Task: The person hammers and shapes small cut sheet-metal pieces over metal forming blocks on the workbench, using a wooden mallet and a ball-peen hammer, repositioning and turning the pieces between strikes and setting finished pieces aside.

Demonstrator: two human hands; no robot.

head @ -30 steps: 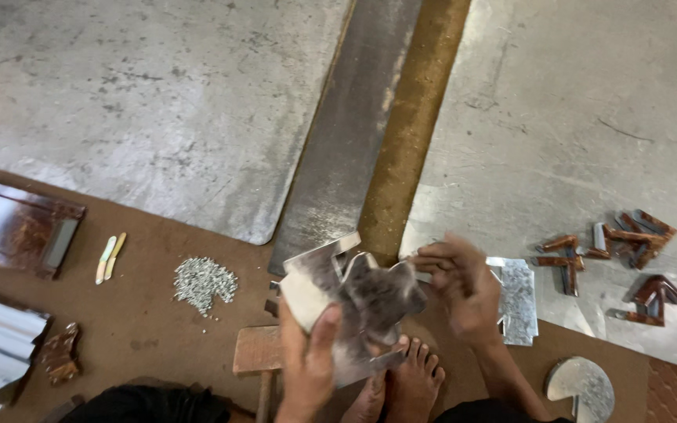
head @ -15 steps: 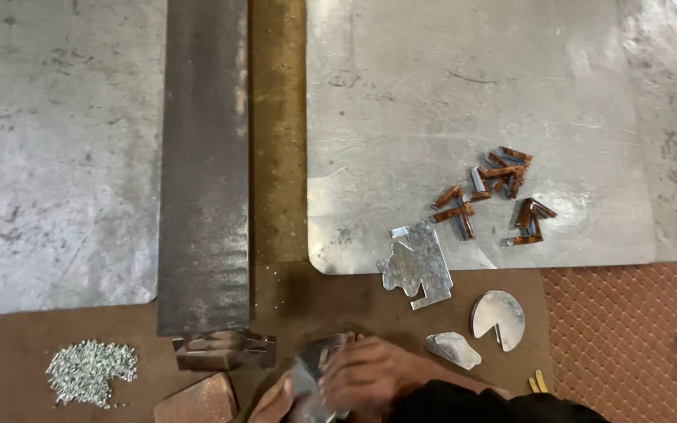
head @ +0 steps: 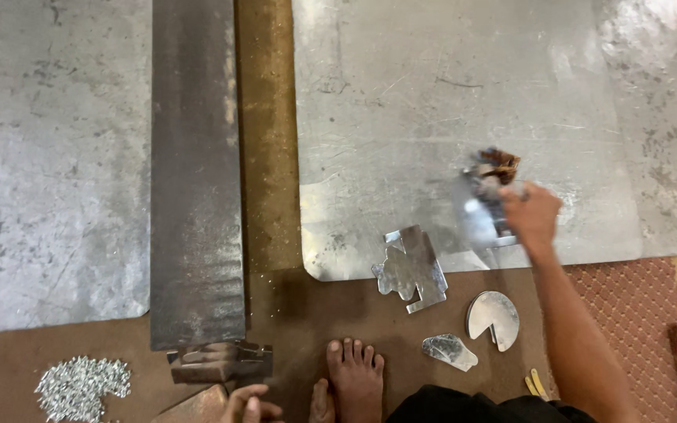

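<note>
Galvanised steel everywhere: a big dull-grey metal sheet (head: 464, 102) spread over the upper right of the floor, another scuffed grey metal sheet (head: 48, 157) covering the left. Between them, a long dark steel bar (head: 196, 172) running top to bottom, with a strip of bare brown floor (head: 264, 141) beside it. Lower right, a patch of reddish diamond-patterned matting (head: 628, 313).

Down in size now. Bare foot (head: 356, 380) planted at the bottom centre, toes pointing up the frame. Just above and right of it, a shiny notched cut-out of sheet metal (head: 413, 266) lying half on the big sheet's edge, half on the brown floor. Further right, a small round metal disc with a wedge missing (head: 493, 317), and near it a little leaf-shaped offcut of shiny metal (head: 448, 350). Bottom left, a heap of tiny silvery rivets (head: 80, 385); next to that, a short rusty metal bracket (head: 221, 362) at the foot of the dark bar.

Over to the action: right hand (head: 530, 215) stretched out over the big sheet, fingers curled and closed around a thin shiny metal piece (head: 481, 219), motion-blurred, right beside a cluster of small rusty brown metal clips (head: 499, 166) lying on the sheet. Left hand (head: 248, 406) barely in shot at the bottom edge, fingers bent over a reddish-brown block (head: 197, 407); whether gripping or merely resting, impossible to tell.
</note>
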